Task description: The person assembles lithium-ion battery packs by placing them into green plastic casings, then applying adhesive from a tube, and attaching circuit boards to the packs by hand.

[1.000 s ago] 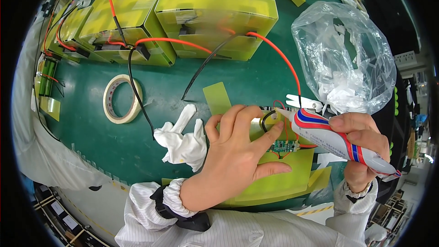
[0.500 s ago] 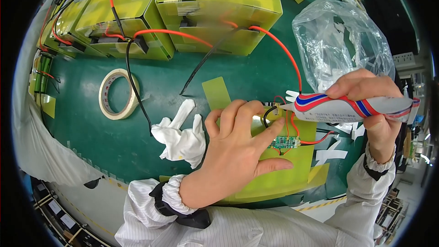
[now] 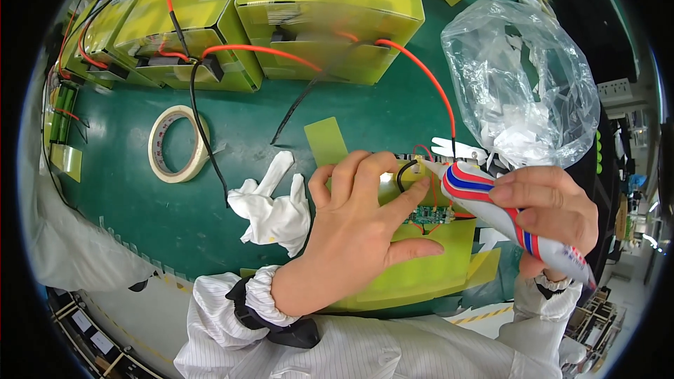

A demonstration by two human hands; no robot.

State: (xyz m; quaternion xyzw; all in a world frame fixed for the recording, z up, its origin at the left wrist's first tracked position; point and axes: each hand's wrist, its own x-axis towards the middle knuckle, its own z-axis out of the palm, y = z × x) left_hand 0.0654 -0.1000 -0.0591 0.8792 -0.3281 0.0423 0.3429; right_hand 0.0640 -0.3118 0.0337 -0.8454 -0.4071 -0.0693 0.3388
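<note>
In my right hand (image 3: pixel 554 203) is a squeezed white glue tube (image 3: pixel 469 184) with red and blue stripes. Its pointed nozzle (image 3: pixel 432 167) reaches a small pale connector (image 3: pixel 417 166) at the far edge of a yellow-wrapped pack (image 3: pixel 414 270). My left hand (image 3: pixel 347 221) lies over the pack with its fingers spread, the index fingertip beside a looped black wire (image 3: pixel 401 174). Just past that fingertip, a small green circuit board (image 3: pixel 434 215) with thin red wires sits on the pack. My left palm and fingers hide part of the pack.
Yellow boxes (image 3: pixel 330 28) with red and black cables stand along the back of the green table (image 3: pixel 274 109). To the left are a tape roll (image 3: pixel 156 144) and a crumpled white glove (image 3: pixel 270 210). A clear plastic bag (image 3: pixel 519 77) with white scraps lies at the back right.
My right hand has moved down and tilted the glue tube, so its tail now points toward the lower right. The nozzle stays near the connector. My left hand keeps its place on the pack.
</note>
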